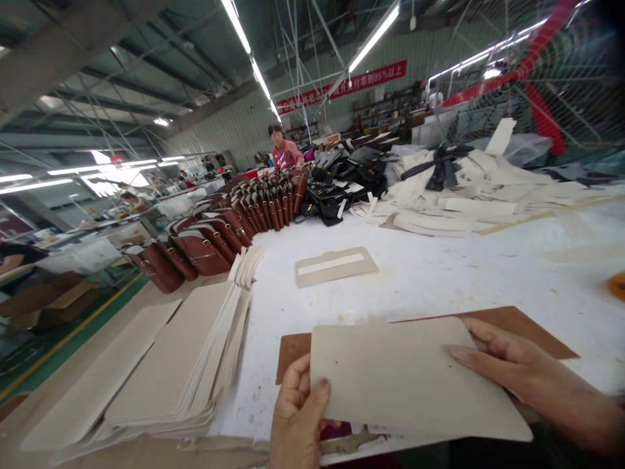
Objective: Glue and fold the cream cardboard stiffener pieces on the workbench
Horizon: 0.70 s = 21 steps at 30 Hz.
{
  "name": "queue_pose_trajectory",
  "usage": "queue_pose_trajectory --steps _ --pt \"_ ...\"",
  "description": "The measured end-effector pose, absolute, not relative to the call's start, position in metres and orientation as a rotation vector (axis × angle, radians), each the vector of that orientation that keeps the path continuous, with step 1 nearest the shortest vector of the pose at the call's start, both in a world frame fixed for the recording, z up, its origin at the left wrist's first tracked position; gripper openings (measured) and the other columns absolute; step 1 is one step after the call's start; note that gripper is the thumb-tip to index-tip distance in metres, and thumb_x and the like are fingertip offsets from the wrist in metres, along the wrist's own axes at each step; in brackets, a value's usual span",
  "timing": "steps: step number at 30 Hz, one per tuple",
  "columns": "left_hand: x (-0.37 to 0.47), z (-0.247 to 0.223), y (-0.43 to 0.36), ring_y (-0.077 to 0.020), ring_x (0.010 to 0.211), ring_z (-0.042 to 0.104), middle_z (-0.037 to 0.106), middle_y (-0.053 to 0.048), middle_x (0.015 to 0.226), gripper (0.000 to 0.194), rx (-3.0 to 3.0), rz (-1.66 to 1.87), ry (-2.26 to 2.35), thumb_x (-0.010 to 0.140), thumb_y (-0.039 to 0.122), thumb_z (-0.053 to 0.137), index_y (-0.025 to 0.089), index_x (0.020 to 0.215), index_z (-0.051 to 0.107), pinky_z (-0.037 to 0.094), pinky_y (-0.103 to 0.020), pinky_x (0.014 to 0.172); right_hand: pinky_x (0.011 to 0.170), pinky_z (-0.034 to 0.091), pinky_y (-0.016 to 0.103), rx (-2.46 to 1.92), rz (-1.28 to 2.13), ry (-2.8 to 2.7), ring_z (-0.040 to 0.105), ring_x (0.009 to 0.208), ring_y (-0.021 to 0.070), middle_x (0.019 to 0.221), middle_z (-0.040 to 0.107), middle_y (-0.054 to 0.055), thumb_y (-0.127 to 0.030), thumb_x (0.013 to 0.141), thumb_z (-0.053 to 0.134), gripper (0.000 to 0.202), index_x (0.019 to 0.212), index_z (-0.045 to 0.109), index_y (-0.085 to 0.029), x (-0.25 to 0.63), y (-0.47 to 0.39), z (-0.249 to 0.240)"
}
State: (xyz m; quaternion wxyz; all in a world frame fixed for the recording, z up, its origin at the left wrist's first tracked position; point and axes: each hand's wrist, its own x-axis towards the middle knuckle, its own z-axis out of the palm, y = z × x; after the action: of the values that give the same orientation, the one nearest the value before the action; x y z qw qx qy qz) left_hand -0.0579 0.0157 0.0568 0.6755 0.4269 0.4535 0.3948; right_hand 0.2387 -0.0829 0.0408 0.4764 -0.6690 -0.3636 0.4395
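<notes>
A bag-making factory hall: rows of reddish-brown leather satchels (215, 242) at ten o'clock, stacked beige card panels (195, 352) on the long white worktable (439, 273), fluorescent tube lights (244, 45) and a red banner (342, 85) at twelve.

1. My left grip (295, 417) is cut off at the wrist by the bottom edge; only its thumb shows on the grey board (410, 378), the fingers hidden behind it.
2. My right grip (527, 378) leaves the picture at the lower right; its thumb is under the board, out of sight.
3. The brown board (517, 322) is mostly covered by the grey one; I see only its far strip and left corner.
4. An orange object (618, 285) on the bench (439, 273) is blurred and clipped by the right edge; I cannot identify it.
5. The red banner (342, 86) lettering is too small to read reliably.
</notes>
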Motion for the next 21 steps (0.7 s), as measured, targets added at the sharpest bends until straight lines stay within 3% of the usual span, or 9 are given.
queue_pose_trajectory --steps 2,6,12,16,21 --pt "-0.057 0.051 0.017 -0.0196 0.073 0.069 0.075 -0.004 0.091 0.061 1.199 0.822 1.157 0.080 0.044 0.074 0.016 0.129 0.052 0.052 -0.028 0.060 0.082 0.065 0.041 -1.783 1.014 -0.957 0.076 0.102 0.0357 0.116 0.078 0.011 -0.071 0.073 0.070 0.068 0.122 0.064 -0.024 0.247 -0.073 0.037" --pt "-0.057 0.053 0.022 -0.0216 0.074 0.066 0.066 0.005 0.076 0.053 1.751 0.614 1.428 0.090 0.037 0.055 0.020 0.139 0.050 0.047 -0.034 0.076 0.092 0.056 0.048 -2.107 0.685 -1.092 0.074 0.108 0.0371 0.111 0.080 0.009 -0.063 0.076 0.057 0.058 0.121 0.063 -0.027 0.249 -0.065 0.028" --pt "-0.060 0.067 0.033 -0.0233 0.092 0.070 0.070 0.000 0.087 0.033 2.025 0.164 1.517 0.097 0.023 0.048 0.025 0.128 0.059 0.041 -0.032 0.081 0.081 0.051 0.044 -2.322 0.601 -1.117 0.075 0.093 0.0351 0.091 0.079 0.008 -0.060 0.081 0.047 0.058 0.127 0.058 -0.026 0.240 -0.063 0.027" --pt "-0.061 0.068 0.035 -0.0215 0.087 0.070 0.069 0.001 0.083 0.030 2.064 0.076 1.515 0.098 0.019 0.050 0.024 0.125 0.060 0.040 -0.030 0.077 0.078 0.048 0.041 -2.392 0.533 -1.195 0.074 0.085 0.0335 0.079 0.074 0.005 -0.055 0.086 0.045 0.051 0.126 0.059 -0.026 0.239 -0.061 0.027" --pt "-0.060 0.061 0.035 -0.0245 0.082 0.070 0.068 0.000 0.078 0.028 2.114 0.133 1.523 0.097 0.025 0.048 0.025 0.120 0.062 0.038 -0.032 0.074 0.074 0.044 0.042 -2.433 0.454 -1.221 0.073 0.087 0.0369 0.084 0.075 0.006 -0.056 0.086 0.050 0.045 0.118 0.063 -0.027 0.239 -0.062 0.025"
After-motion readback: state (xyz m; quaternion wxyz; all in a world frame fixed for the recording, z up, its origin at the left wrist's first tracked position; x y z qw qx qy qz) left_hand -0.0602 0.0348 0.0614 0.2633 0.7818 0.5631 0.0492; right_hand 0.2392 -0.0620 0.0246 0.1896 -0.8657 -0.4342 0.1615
